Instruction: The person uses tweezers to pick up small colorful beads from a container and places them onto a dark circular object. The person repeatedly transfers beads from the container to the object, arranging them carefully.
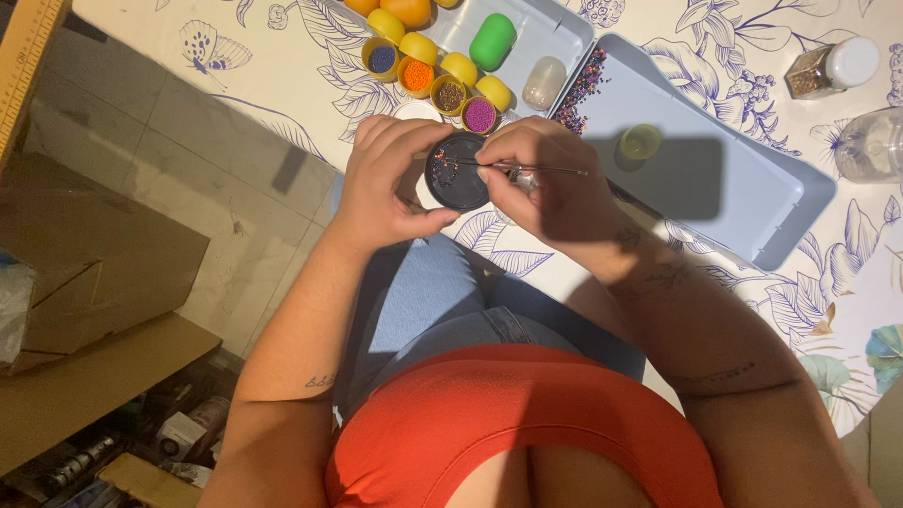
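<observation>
My left hand [388, 179] grips a round black lid [455, 172] by its rim, held level just off the table edge, with a few small beads lying in it. My right hand [538, 179] pinches a thin metal needle [527, 167] that lies across the lid, its tip among the beads. Beyond the lid, several small yellow cups [448, 77] hold beads in blue, orange, brown and magenta.
A grey tray [715, 179] with loose mixed beads [578, 94] and a small yellowish cup [641, 141] sits to the right. A green capsule [493, 41], a clear capsule [544, 83], a spice jar [832, 68] and a glass [870, 143] stand on the floral tablecloth. Cardboard boxes [94, 282] lie on the floor left.
</observation>
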